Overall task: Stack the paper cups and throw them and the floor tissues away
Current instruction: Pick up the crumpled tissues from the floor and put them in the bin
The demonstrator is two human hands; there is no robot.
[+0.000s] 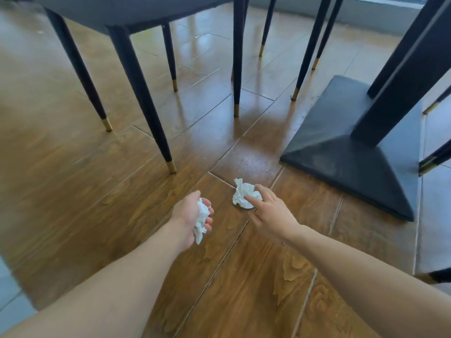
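Head view is showing both arms reaching down over the wooden floor (73, 191). The left hand (192, 215) is clenching a crumpled tissue (201, 222). The right hand (271, 211) is spreading its fingers (251, 198) and touching a second tissue (242, 193) lying on the floor, between a chair leg (146, 106) and the dark table base (341, 147), just beside its corner.
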